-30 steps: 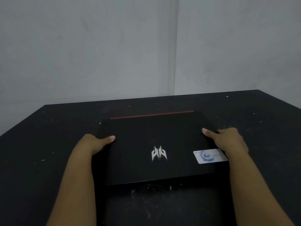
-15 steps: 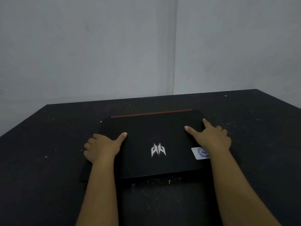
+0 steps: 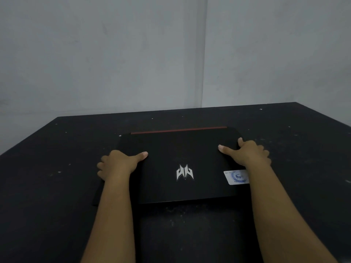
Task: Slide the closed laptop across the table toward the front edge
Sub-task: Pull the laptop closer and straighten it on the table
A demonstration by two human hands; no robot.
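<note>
A closed black laptop (image 3: 182, 152) lies flat on the black table (image 3: 57, 168), about mid-table. Its lid carries a silver logo (image 3: 184, 172), a white-and-blue sticker (image 3: 235, 177) at the right, and a red strip (image 3: 178, 130) along the far edge. My left hand (image 3: 117, 164) holds the laptop's left side, thumb flat on the lid, fingers curled over the edge. My right hand (image 3: 248, 154) holds the right side, thumb and forefinger on the lid, the other fingers wrapped over the edge. Both forearms reach in from below and hide the laptop's near corners.
The dusty black tabletop (image 3: 190, 234) stretches between the laptop and me. Two pale walls meet in a corner (image 3: 204, 73) behind the table's far edge. The table's left and right edges slant away at the sides of the view.
Both hands have slid farther along the laptop's sides toward its back, with the thumbs now reaching in over the lid. The laptop itself has barely shifted.
</note>
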